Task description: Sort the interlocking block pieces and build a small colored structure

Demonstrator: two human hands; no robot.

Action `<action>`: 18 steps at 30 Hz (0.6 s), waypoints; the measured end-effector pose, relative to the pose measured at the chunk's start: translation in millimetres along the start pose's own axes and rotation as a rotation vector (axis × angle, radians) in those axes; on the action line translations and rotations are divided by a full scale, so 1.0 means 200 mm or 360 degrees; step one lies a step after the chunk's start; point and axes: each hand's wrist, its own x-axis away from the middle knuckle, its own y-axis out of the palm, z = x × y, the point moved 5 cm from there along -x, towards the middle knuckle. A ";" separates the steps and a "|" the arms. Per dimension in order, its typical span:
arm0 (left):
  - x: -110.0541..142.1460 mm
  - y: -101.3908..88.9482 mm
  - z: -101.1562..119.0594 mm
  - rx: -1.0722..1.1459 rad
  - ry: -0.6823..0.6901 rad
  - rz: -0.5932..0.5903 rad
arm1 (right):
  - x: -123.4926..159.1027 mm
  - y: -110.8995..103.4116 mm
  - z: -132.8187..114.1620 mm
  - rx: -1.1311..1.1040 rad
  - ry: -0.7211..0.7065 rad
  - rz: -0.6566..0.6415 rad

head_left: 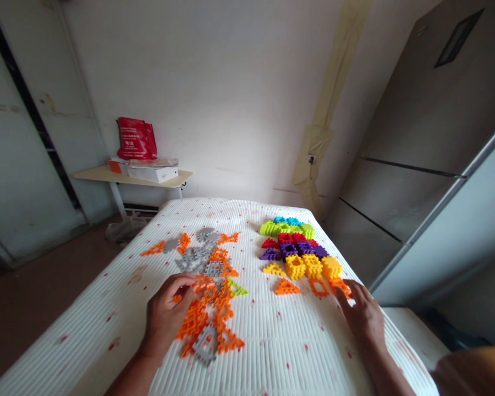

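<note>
The left hand (165, 311) was at the left side of a loose heap of orange pieces (193, 320), between the middle and the left edge of the bench (280, 355); its fingertips touched an orange piece (204, 282), but whether they were clamped on it I could not tell. Grey pieces (193, 259) lay beyond, toward the far edge, and a lime triangle (238, 288) lay against the heap's right side. The right hand (365, 316), near the right edge, had thumb and fingers around an orange block (339, 285); how firmly they gripped could not be told. An orange square frame (312, 286) and an orange triangle (287, 287) lay left of it. Behind, toward the far edge, stood yellow blocks (313, 267), then purple, red, lime and blue ones.
</note>
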 end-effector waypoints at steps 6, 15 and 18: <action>0.04 0.07 0.11 -0.0020 0.0360 -0.0125 | 0.05 0.00 -0.34 -0.0632 -0.0189 -0.0241; 0.09 0.11 0.17 -0.0118 0.0697 -0.0220 | 0.15 0.07 -1.11 -0.1299 -0.0672 -0.0679; 0.10 0.10 0.19 -0.0104 0.0785 -0.0182 | 0.16 0.12 -1.23 -0.1340 -0.0737 -0.0767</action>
